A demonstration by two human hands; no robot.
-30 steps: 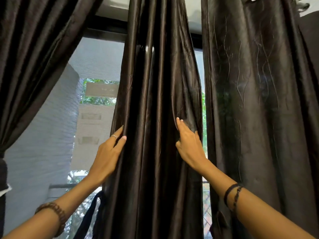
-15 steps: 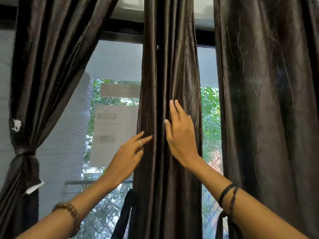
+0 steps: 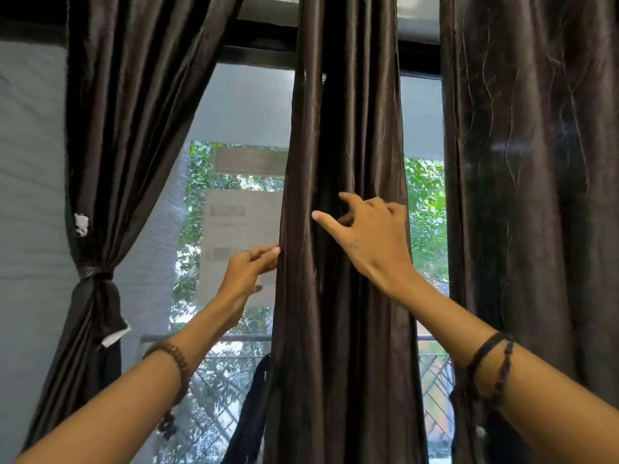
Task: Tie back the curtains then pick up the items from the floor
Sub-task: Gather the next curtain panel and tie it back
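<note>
Middle curtain (image 3: 345,296) hangs before the window | left hand (image 3: 246,274) pinches its left edge | right hand (image 3: 371,239) in front of folds, fingers spread, holding nothing

A window (image 3: 241,108) with a dark frame (image 3: 261,55) fills the wall ahead. Its upper pane area is covered by a grey mesh screen (image 3: 244,105). Daylight enters through the glass. Outside stand green leafy trees (image 3: 423,209), a pale building (image 3: 241,229), a horizontal metal rail (image 3: 244,337) and a lattice grille (image 3: 221,390) below it. A grey wall (image 3: 30,195) lies at far left.
</note>
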